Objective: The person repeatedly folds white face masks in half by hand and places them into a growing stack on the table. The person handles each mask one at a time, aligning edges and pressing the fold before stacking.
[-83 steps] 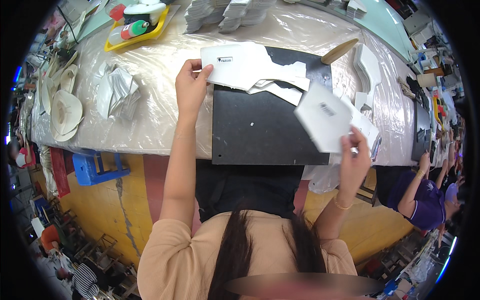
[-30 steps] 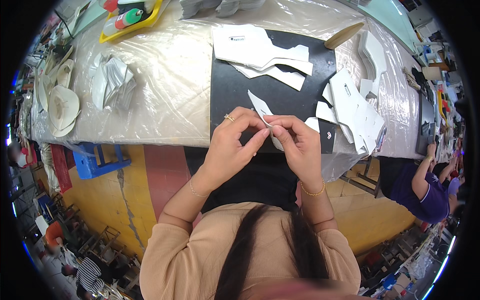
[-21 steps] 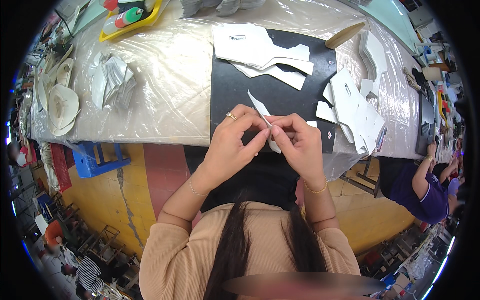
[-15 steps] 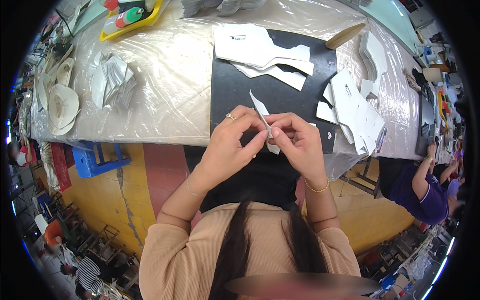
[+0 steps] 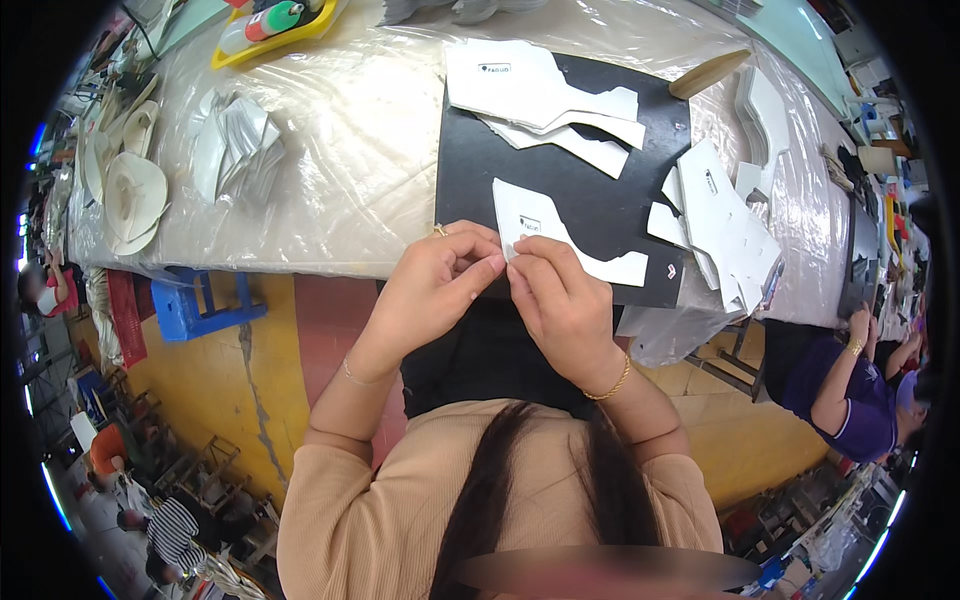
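**Both hands pinching a white cut piece**

I had my left hand [image 5: 435,285] and right hand [image 5: 560,295] together at the near edge of the matte black mat [image 5: 580,190], fingertips of both pinching a flat, angular white piece [image 5: 545,235]. More white pieces [image 5: 545,95] lay farther off on crinkled plastic sheeting [image 5: 350,170].

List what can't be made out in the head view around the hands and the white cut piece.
- White cut piece: its near corner is hidden by the left hand and right hand pinching it.
- Small label on that piece: too small to make out.
- Yellow tray: cut off by the top rim; contents partly out of view.
- Stacked white pieces: overlapping, count unclear.
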### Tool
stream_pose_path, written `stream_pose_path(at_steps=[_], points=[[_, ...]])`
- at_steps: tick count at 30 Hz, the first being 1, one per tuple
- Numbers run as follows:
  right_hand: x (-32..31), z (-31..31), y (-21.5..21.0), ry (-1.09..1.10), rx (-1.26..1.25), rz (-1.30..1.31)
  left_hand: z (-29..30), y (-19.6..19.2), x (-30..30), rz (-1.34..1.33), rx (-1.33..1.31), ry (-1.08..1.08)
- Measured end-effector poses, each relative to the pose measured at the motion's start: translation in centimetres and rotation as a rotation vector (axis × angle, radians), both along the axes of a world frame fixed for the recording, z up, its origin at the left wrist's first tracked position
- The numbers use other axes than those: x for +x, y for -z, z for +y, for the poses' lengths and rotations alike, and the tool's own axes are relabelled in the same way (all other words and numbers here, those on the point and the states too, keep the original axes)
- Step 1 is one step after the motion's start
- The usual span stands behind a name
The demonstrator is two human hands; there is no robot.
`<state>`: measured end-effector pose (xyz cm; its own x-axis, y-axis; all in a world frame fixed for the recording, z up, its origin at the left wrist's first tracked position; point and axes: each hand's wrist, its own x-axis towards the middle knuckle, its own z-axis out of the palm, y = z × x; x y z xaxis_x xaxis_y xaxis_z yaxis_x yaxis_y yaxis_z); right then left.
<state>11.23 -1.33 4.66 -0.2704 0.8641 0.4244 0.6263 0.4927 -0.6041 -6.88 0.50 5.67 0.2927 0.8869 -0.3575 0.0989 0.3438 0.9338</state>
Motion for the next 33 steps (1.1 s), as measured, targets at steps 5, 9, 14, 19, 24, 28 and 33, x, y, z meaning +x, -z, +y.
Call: stream_pose_path(at_steps=[5, 9, 14, 19, 24, 28, 33], points=[[-0.4, -0.3, 0.7, -0.014, 0.032, -0.006, 0.3, 0.4, -0.6, -0.033, -0.177, 0.016], [-0.5, -0.5, 1.1, -0.016, 0.032, -0.009, 0.6, 0.8, -0.9, -0.057, -0.236, 0.014], [-0.6, -0.5, 1.4, -0.013, 0.036, -0.013, 0.9, 1.7, -0.7, -0.041, -0.161, 0.022], [-0.4, -0.5, 1.5, 0.005, 0.012, 0.006, 0.5, 2.5, -0.1, -0.092, -0.005, -0.032], [0.2, -0.2, 1.6, 0.031, -0.103, 0.178, 0.3, 2.3, 0.3, -0.105, -0.028, -0.050], [1.0, 0.3, 1.8, 0.058, -0.231, 0.335, 0.3, 2.4, 0.4, -0.175, -0.069, -0.046], [2.1, 0.6, 1.7, 0.085, -0.596, 0.718, 0.0, 3.8, 0.5, -0.264, 0.107, -0.052]])
